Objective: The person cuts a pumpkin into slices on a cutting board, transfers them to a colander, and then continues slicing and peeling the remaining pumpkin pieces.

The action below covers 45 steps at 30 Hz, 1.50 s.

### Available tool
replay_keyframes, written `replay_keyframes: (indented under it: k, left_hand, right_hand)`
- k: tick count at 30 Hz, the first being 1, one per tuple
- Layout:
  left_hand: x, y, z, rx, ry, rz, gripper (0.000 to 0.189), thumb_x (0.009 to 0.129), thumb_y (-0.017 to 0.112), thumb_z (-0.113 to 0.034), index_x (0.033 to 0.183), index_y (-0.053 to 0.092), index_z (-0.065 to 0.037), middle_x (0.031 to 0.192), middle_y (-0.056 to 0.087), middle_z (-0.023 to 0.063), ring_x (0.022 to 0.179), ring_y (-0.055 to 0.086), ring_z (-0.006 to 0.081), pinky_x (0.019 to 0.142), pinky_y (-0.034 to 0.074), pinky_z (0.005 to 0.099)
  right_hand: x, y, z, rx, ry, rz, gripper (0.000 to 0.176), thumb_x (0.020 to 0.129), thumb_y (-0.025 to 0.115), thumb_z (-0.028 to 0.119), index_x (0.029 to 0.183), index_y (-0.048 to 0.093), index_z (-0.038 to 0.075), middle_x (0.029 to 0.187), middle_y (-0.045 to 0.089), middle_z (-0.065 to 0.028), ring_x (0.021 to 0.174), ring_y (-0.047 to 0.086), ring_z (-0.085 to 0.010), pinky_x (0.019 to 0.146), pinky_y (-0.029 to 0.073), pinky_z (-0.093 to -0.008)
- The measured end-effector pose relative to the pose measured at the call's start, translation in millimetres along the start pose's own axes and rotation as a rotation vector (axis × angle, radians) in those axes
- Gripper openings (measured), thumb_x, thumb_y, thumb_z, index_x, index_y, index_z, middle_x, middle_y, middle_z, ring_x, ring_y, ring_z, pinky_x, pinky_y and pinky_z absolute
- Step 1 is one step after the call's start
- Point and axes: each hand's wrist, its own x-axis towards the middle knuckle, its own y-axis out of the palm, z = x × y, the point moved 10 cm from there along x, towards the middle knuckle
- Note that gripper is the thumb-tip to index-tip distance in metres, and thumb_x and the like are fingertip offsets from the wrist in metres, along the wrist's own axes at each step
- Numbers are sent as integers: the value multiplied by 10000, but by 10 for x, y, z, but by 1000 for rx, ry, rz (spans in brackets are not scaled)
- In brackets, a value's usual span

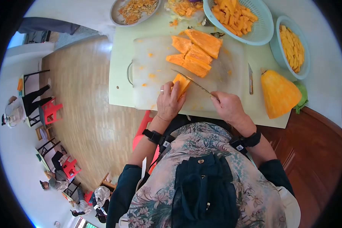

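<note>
My left hand [171,100] holds an orange pumpkin piece [182,84] on the white cutting board [152,93], near its front edge. In my right hand [228,107] is the handle of a knife [195,83], whose blade lies across the top of that piece, with the tip pointing to the upper left. Several larger pumpkin slabs [195,53] lie on the board beyond the blade. Small orange scraps are scattered over the board.
A small knife [250,79] lies right of the board, beside a large pumpkin chunk [279,94]. Cut pumpkin fills a colander [268,32] and a bowl [306,66]. A metal plate [116,21] holds seeds. Several people sit at tables far left.
</note>
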Motion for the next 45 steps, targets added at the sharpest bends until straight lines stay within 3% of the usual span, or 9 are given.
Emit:
replay_keyframes:
  k: [8,14,24,30,33,36,38,45]
  left_hand:
    - [46,84,-129,86,175,-10,378,710,672,-124,1057,554,-30,993,557,121,864,566,264,681,494,331]
    - [41,97,-130,119,187,8,302,716,648,-116,999,566,-49,1011,563,115,963,575,267,695,512,320]
    - [66,62,-85,114,199,-7,296,711,624,-102,994,551,-58,956,554,102,903,579,250,630,518,310]
    - [49,113,-31,99,174,49,305,721,621,-109,1012,553,-53,1057,560,130,926,579,252,650,522,305]
    - [49,117,-19,73,165,55,335,719,626,-107,1041,553,-51,1099,555,144,938,578,258,666,522,309]
    - [77,97,-10,49,149,52,385,709,634,-104,1079,549,-41,1089,559,138,935,579,258,676,521,308]
    - [126,-25,-47,-17,160,-30,337,683,663,-57,1001,552,-35,968,575,112,832,587,260,602,509,322]
    - [112,6,-11,-30,145,-25,367,679,659,-47,1028,549,-22,974,583,114,840,587,266,621,514,322]
  right_hand:
    - [2,83,16,-162,-78,46,150,801,550,153,891,568,34,704,592,-153,658,603,-335,590,482,-425]
    - [11,52,66,-192,-76,69,127,782,567,130,865,543,37,706,585,-150,652,602,-335,585,485,-420]
    - [-13,-83,144,-225,-66,115,117,795,549,144,840,548,36,709,584,-150,647,599,-337,580,482,-427]
    - [-54,-107,103,-245,-26,177,119,811,528,144,830,553,29,689,577,-160,625,590,-347,571,477,-437]
    - [-55,-71,59,-299,6,238,168,825,544,163,932,590,42,725,601,-145,655,593,-324,579,466,-422]
    - [-19,-60,56,-265,7,233,168,835,532,166,909,600,31,732,603,-156,663,593,-334,588,467,-426]
    - [31,-57,92,-231,-6,217,133,813,521,136,785,563,13,674,581,-169,626,589,-358,576,477,-445]
    - [158,60,99,-255,19,279,140,803,524,133,768,573,6,687,595,-189,630,594,-370,598,482,-455]
